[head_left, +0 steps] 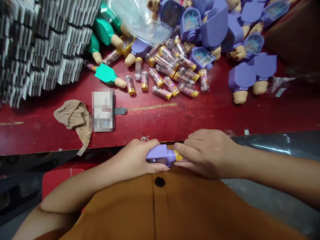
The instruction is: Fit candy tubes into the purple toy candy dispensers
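Left hand point(135, 158): closed firmly round the purple plastic piece point(160, 155), fingers curled over the top, no gap showing.

Right hand point(206, 153): nearly closed on the yellow-capped tube point(178, 155), fingers across it, thumb out of sight.

Held pair: just off the near edge of the red table point(160, 124), both hands meeting over the orange shirt point(160, 206); tube lying in line with the purple piece (exact join hidden by the fingers).

Handling: steady, even pressure along one straight line looks best, with both wrists low and no twisting; a good hold on the purple piece should help against slipping.

Loose tubes point(170, 66): scattered heap toward the far side of the table, lying at mixed angles.

Purple toy figures point(250, 76): piled at the table's far right, tan feet showing.

Green toy figures point(105, 74): toward the far left of the table, one lying apart.

Folded gray cards point(37, 43): tall rows at the table's far left.

Tan cloth point(73, 116): crumpled on the table, left of center, one end hanging past the near edge.

Clear plastic bag point(137, 20): across the far edge of the table, over the figures.
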Demonstrator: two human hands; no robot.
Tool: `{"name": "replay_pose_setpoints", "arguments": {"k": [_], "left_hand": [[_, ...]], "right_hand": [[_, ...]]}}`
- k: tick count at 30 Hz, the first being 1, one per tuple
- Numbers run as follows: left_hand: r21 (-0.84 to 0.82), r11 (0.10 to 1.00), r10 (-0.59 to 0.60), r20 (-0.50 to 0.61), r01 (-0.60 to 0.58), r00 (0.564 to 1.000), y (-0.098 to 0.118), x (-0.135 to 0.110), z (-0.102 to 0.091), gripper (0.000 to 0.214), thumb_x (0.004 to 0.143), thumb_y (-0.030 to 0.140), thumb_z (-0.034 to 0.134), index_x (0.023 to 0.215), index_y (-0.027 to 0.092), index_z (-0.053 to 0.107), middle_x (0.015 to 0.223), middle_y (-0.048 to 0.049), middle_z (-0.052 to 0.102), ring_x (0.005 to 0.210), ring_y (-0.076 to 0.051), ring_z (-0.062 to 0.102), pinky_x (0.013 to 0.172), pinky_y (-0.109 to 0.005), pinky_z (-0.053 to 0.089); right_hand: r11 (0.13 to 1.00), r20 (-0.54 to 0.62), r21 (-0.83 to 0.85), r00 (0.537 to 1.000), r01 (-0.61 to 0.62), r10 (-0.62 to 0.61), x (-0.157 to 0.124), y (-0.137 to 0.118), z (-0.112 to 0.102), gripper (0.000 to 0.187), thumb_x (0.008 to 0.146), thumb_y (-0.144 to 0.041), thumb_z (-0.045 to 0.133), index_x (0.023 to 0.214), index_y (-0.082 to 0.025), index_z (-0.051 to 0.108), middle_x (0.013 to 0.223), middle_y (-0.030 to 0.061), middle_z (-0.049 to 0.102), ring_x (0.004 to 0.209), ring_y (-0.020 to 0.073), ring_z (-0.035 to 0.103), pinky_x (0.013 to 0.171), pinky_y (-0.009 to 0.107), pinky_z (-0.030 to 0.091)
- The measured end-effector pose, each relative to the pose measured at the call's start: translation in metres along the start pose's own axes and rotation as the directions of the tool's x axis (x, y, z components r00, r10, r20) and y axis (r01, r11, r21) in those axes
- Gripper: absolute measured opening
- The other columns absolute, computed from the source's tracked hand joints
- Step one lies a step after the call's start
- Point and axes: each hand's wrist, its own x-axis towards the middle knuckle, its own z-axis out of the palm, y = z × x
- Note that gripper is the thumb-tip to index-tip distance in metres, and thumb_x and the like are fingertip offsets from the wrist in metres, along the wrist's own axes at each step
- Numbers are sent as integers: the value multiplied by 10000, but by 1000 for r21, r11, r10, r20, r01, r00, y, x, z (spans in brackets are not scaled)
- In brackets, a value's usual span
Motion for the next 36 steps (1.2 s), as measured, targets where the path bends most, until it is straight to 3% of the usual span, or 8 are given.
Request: {"name": "replay_pose_setpoints", "arguments": {"k": [6,12,14,19,21,26,32,36], "left_hand": [[287,955,83,-20,-73,996,-2,-8,15,306,751,418,609,959,200,560,812,-16,655,653,-158,597,525,-222,379],[560,817,192,-44,-135,980,-4,-7,12,219,739,369,628,871,210,554,777,-5,660,646,-188,620,503,-243,372],[590,801,164,-50,-103,985,-5,-4,5,246,736,398,630,888,223,548,792,3,666,668,-199,629,496,-243,369],[562,824,181,-144,-70,973,-11,4,-3,336,758,516,567,881,205,540,742,5,665,631,-176,626,483,-232,368],[639,755,293,-130,-146,947,-14,5,-1,274,770,456,570,864,199,548,745,1,664,635,-170,623,497,-235,375],[778,589,488,-125,-220,864,-16,4,-1,162,776,266,539,925,203,546,788,3,661,639,-169,621,498,-249,380],[690,704,358,-141,-167,923,-19,3,-4,262,765,431,567,877,194,555,766,3,660,655,-159,627,519,-233,401],[795,559,483,-84,-234,872,-22,9,-11,141,792,321,535,855,197,556,736,6,641,624,-161,606,510,-246,390]], "right_hand": [[842,308,461,940,-281,145,-5,-11,8,266,882,-343,422,746,-157,557,618,0,541,538,100,454,524,250,273],[1,830,558,558,-830,-3,1,-3,23,470,820,-584,345,752,-158,529,448,-66,297,378,69,237,389,211,213],[74,822,562,566,-824,56,4,1,21,485,820,-594,335,843,-158,547,468,-54,350,395,81,287,405,213,239],[760,336,382,845,-526,417,4,-1,12,426,825,-535,412,799,-146,584,654,57,527,632,150,463,542,249,281],[685,431,428,799,-590,419,3,-4,14,466,830,-562,371,739,-147,564,599,38,496,565,130,431,514,242,263],[68,810,563,567,-823,150,5,-3,13,547,847,-614,207,792,-165,514,429,-58,293,386,85,245,417,217,234],[682,389,401,788,-612,478,3,-6,11,387,804,-528,421,741,-165,539,622,37,503,584,138,447,534,254,276],[240,624,640,676,-730,392,3,-10,29,439,824,-567,357,696,-168,491,520,-22,412,465,88,354,461,223,246]]}}
